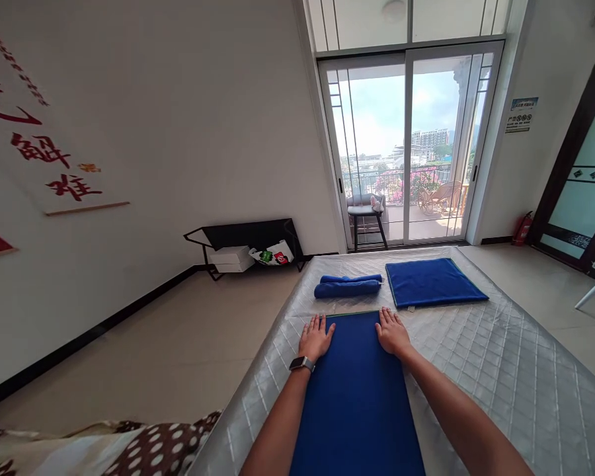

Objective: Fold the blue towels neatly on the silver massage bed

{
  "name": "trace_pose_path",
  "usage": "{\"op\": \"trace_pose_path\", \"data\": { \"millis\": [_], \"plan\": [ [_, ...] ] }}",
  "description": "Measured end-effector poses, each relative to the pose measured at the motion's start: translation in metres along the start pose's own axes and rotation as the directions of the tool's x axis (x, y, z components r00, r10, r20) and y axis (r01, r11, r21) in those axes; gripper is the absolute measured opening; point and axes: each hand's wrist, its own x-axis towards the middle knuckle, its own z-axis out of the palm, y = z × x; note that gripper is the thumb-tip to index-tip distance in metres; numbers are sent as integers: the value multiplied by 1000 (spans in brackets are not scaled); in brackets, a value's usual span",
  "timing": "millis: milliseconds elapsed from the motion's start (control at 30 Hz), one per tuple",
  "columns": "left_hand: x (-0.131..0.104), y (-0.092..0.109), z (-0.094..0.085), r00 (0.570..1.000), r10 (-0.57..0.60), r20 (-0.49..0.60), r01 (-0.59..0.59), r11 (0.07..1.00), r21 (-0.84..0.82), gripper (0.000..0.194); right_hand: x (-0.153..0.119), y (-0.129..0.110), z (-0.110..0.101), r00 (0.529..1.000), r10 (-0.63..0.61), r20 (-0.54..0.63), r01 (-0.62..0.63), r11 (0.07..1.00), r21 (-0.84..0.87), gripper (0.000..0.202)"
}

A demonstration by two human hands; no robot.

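A long blue towel [359, 396] with a green edge lies flat on the silver quilted mattress [496, 350], running toward me. My left hand [316, 338], with a watch [302, 363] at the wrist, rests on the far left corner of this towel, fingers outstretched. On the far right corner lies my right hand [393, 332], its fingers also stretched out flat. Just beyond my hands are two rolled blue towels [348, 288], side by side. Another blue towel [434, 282], spread flat with a small white tag at its near edge, lies to their right.
A black rack [248, 235] holding white boxes [231, 258] and a printed bag [272, 254] stands by the left wall. Brown dotted bedding [163, 446] is at the lower left. Beyond the mattress, a stool [365, 215] shows at the sliding glass door [407, 152].
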Motion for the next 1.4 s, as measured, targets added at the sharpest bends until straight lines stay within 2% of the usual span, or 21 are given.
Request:
{"op": "trace_pose_path", "data": {
  "millis": [100,200,267,333,367,400,467,567,700,767,833,933,1167,1400],
  "plan": [
    [-2,37,-4,993,93,-73,-94,995,-20,68,2,1,5,1000,5,-18,-5,1000,-4,62],
    [-10,97,0,952,266,-149,-281,955,-95,66,2,6,9,999,-21,-32,20,999,-28,61],
    [-17,134,6,931,328,-161,-352,925,-147,64,1,10,10,998,-62,-30,61,997,-50,62],
    [-24,156,10,926,341,-162,-367,913,-179,61,0,13,9,996,-88,-20,86,994,-62,65],
    [-26,159,12,927,339,-160,-365,912,-186,61,-1,13,8,996,-86,-16,85,994,-63,65],
    [-28,158,13,929,335,-159,-362,913,-188,61,-1,12,7,997,-76,-16,75,995,-61,65],
    [-30,143,13,933,327,-147,-351,919,-182,64,-1,9,5,999,-44,-21,43,998,-49,62],
    [-28,100,11,957,274,-97,-286,946,-152,70,0,3,2,1000,2,-25,-3,1000,-17,61],
    [-17,36,10,990,142,-25,-144,985,-94,73,0,0,0,1000,19,-13,-19,1000,9,61],
    [-10,12,10,997,81,7,-81,994,-67,73,0,0,0,1000,22,-8,-22,1000,7,61],
    [-5,-2,11,999,36,28,-34,998,-52,74,0,1,0,1000,22,-7,-22,1000,-5,61],
    [-3,-7,11,1000,15,26,-14,999,-43,74,0,2,0,1000,16,-12,-16,999,-28,61],
    [-9,0,5,1000,18,-16,-19,998,-61,71,-3,-1,-7,1000,15,-3,-15,997,-81,61],
    [-10,2,5,1000,16,-12,-17,997,-72,70,-23,-6,-4,1000,16,12,-16,999,-45,61]
  ]
}}
